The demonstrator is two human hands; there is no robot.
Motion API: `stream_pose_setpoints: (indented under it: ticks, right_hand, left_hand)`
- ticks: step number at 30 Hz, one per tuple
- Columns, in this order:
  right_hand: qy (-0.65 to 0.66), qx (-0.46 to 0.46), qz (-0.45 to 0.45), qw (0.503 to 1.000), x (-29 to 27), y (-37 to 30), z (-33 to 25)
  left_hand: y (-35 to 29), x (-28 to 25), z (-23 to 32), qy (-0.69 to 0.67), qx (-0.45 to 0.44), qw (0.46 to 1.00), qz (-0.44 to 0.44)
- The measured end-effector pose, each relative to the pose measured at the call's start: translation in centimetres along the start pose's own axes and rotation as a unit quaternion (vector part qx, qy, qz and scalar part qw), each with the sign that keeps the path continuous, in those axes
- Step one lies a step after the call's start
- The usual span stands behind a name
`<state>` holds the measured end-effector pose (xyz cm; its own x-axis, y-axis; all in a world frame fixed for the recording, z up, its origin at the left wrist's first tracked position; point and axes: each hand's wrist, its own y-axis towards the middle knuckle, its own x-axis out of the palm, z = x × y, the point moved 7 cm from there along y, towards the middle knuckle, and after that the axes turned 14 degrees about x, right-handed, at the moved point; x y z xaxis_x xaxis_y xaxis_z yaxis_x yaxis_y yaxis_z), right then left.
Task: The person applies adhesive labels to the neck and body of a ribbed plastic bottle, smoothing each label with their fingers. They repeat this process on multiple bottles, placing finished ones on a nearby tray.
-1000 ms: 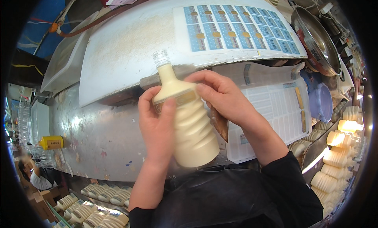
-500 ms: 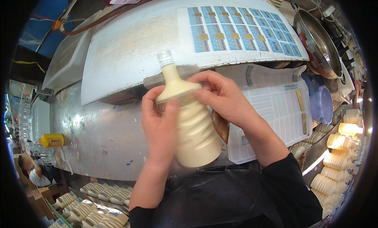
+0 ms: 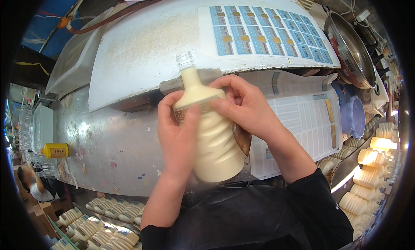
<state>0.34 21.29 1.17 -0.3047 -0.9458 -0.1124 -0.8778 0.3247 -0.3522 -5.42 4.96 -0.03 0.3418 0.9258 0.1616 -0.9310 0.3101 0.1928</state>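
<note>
A cream-coloured bottle (image 3: 218, 157) with spiral ridges and a clear threaded neck leans in front of me, its mouth pointing away. My left hand (image 3: 175, 127) is closed around the left side of its shoulder, thumb pressed on the front. From the right, my right hand (image 3: 244, 105) grips the shoulder too, with its thumb on the front and fingers curled behind. Between the thumbs a narrow label band (image 3: 180, 114) with a dark printed patch runs below the shoulder, partly covered by them. A brown pointed object (image 3: 242, 140) shows behind the bottle, beneath my right wrist.
A white board (image 3: 142, 47) holds a sheet of blue stickers (image 3: 244, 38). Mostly stripped sticker backing (image 3: 298, 127) lies right. Around stand a metal pan (image 3: 352, 47), purple basin (image 3: 356, 118), yellow bottle (image 3: 56, 150) and rows of cream bottles (image 3: 103, 232). Another person (image 3: 36, 185) is far left.
The bottle's neck has shifted slightly right and away, and my right thumb sits a little further left. Both hands keep their hold.
</note>
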Motion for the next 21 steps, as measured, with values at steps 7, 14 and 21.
stream_pose_setpoints:
  ticks: [7, 14, 21]
  right_hand:
    - [0.003, 0.008, -0.006, 1.000, -0.01, 0.07, 0.04]
    - [0.003, 0.019, -0.006, 1.000, -0.12, 0.12, 0.39]
    - [0.008, 0.032, -0.010, 0.999, -0.27, 0.24, 0.66]
  left_hand:
    - [-0.01, 0.03, 0.05, 0.001, 0.005, 1.000, 0.000]
    - [-0.06, 0.17, 0.18, -0.013, -0.006, 1.000, 0.002]
    - [-0.08, 0.07, 0.12, -0.012, -0.003, 1.000, 0.001]
